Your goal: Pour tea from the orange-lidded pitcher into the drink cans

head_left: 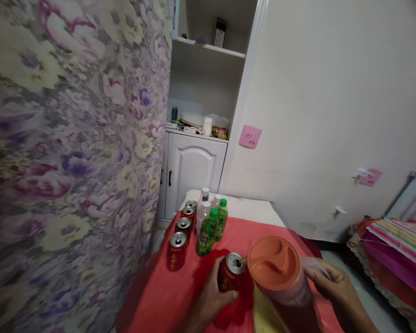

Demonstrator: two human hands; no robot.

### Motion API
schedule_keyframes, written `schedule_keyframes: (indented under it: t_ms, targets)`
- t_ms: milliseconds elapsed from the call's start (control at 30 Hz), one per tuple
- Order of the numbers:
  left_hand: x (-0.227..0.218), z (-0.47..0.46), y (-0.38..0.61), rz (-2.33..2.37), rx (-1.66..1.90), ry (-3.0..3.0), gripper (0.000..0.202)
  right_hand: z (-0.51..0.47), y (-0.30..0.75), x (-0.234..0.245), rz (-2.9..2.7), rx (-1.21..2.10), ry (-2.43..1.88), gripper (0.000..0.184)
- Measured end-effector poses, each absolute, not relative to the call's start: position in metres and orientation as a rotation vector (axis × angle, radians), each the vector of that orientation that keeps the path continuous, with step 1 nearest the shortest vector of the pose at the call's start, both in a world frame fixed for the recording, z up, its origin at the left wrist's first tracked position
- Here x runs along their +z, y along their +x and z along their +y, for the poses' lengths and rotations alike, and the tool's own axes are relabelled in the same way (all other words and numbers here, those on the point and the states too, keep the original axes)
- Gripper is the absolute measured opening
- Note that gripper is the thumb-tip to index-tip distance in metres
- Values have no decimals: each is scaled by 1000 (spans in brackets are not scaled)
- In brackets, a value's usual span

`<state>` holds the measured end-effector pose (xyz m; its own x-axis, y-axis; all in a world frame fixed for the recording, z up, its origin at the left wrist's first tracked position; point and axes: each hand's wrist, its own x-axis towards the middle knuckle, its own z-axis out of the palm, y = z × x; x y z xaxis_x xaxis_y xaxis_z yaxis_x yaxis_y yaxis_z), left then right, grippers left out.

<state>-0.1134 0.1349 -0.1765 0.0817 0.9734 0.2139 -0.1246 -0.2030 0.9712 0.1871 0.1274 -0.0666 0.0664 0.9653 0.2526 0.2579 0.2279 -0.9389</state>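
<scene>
Orange-lidded pitcher (280, 277) handle sits inside right-hand fingers (319, 273); left fingers (225, 298) clamp the red can (230, 273).

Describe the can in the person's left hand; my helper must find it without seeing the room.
On the red tablecloth, beside the orange-lidded pitcher, stands one red can in the left hand. Unlike the row of red cans, it is opened and alone.

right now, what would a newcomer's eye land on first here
Probably the orange-lidded pitcher at the near edge of the red tablecloth, its handle in the right hand. Beside it the left hand grips an open red can. A flowered curtain fills the left side.
</scene>
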Motion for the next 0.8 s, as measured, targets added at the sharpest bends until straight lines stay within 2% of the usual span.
schedule_keyframes:
  t_ms: [267,800]
  targets:
    - [-178,135,-113,939,1349,1335,81,124,183,-64,-1378,833,-1260,49]
    - [-164,130,-114,952,1318,1316,76,122,182,-61,-1414,819,-1263,44]
